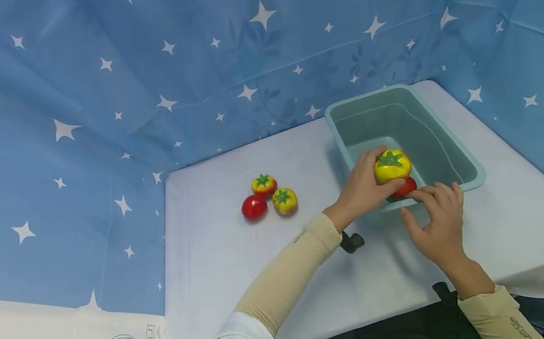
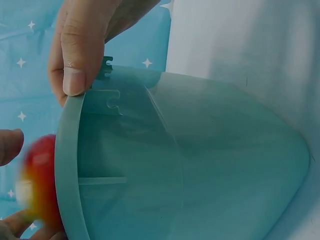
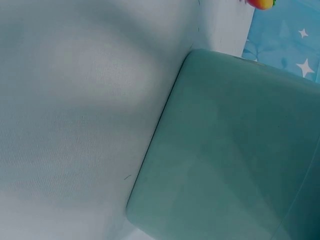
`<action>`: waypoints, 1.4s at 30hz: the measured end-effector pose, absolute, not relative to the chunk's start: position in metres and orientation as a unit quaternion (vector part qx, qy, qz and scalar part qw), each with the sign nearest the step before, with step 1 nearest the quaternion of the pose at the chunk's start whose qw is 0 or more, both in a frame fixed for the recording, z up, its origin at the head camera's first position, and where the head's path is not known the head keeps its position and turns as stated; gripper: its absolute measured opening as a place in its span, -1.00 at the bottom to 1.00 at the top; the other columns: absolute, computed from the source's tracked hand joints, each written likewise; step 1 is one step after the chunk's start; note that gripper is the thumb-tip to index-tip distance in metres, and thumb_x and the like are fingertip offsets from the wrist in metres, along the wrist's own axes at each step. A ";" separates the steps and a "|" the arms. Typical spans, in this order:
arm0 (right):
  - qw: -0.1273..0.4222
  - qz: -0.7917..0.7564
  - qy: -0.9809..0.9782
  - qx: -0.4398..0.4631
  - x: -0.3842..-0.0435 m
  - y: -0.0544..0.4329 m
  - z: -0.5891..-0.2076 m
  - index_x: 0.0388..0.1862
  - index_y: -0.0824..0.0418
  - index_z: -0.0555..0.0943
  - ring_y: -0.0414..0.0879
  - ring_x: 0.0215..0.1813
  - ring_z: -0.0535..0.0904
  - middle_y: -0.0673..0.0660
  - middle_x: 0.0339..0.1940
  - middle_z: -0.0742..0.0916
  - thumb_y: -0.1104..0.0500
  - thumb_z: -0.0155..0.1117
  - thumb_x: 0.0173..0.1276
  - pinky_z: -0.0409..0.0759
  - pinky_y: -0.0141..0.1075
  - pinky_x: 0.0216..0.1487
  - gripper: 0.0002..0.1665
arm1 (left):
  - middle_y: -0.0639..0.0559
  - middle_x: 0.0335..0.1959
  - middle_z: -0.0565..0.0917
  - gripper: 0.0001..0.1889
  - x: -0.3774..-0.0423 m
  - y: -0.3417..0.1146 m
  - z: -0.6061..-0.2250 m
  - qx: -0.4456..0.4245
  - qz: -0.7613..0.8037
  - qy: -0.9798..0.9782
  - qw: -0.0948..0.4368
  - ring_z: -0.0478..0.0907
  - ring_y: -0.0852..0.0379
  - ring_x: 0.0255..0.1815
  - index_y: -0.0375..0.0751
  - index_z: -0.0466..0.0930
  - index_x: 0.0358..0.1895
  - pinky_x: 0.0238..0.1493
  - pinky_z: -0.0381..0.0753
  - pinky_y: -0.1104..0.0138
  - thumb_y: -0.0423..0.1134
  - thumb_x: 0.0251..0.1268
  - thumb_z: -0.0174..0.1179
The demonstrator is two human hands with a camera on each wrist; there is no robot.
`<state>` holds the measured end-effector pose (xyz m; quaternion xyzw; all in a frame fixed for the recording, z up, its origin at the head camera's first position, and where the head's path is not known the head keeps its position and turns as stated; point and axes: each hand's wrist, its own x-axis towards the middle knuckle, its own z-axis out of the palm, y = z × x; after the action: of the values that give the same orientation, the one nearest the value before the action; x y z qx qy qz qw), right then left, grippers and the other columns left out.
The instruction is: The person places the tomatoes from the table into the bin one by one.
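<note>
My left hand (image 1: 365, 182) grips a yellow tomato (image 1: 391, 165) with a green leafy top, over the near side of the blue-green plastic bin (image 1: 474, 174). A red rounded surface (image 1: 405, 189) shows just under it, between the two hands. In the left wrist view the red and yellow tomato (image 2: 41, 172) is blurred at the bin's rim, with left-hand fingers (image 2: 10, 146) around it. My right hand (image 1: 441, 223) pinches the bin's near rim. Its thumb (image 2: 75, 80) lies on the outside of the rim. No fingers show in the right wrist view, only the bin's side (image 3: 225, 150).
Left of the bin, a red tomato (image 1: 254, 208) and two yellow-red ones with green tops, one at the back (image 1: 264, 184) and one at the right (image 1: 285, 201), sit grouped on the white-covered table (image 1: 224, 270). A starry blue curtain (image 1: 213, 55) hangs behind.
</note>
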<state>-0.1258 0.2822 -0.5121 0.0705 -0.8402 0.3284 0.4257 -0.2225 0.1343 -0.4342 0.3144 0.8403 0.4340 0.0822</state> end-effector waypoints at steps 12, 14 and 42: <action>0.434 0.325 -0.838 0.068 -0.128 0.283 -0.515 -0.21 0.40 0.65 0.33 0.01 0.42 0.35 -0.21 0.62 -0.15 0.23 0.22 -0.05 0.27 0.39 -0.42 | 0.19 0.44 0.24 -0.25 -0.225 0.115 -0.433 0.298 0.455 0.836 0.074 0.27 0.28 0.36 0.01 0.14 0.49 0.23 0.45 0.39 0.06 0.30 0.24; 0.437 0.323 -0.837 0.065 -0.129 0.285 -0.515 -0.20 0.40 0.65 0.32 0.02 0.42 0.36 -0.20 0.62 -0.14 0.24 0.20 -0.05 0.27 0.40 -0.42 | 0.15 0.44 0.26 -0.26 -0.229 0.108 -0.433 0.291 0.453 0.841 0.056 0.28 0.24 0.36 -0.02 0.16 0.48 0.25 0.44 0.36 0.06 0.31 0.23; 0.430 0.332 -0.837 0.061 -0.130 0.282 -0.517 -0.20 0.40 0.65 0.31 0.04 0.41 0.38 -0.16 0.63 -0.10 0.26 0.15 -0.07 0.24 0.42 -0.45 | -0.03 0.39 0.26 -0.26 -0.273 -0.022 -0.537 0.061 0.367 0.928 0.037 0.20 0.04 0.39 -0.05 0.18 0.45 0.38 0.34 0.17 -0.20 0.23 0.33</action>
<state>-0.1299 0.2824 -0.5174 0.0610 -0.8373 0.3320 0.4301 -0.2729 -0.0217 -0.5365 0.0606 0.9277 0.3666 0.0370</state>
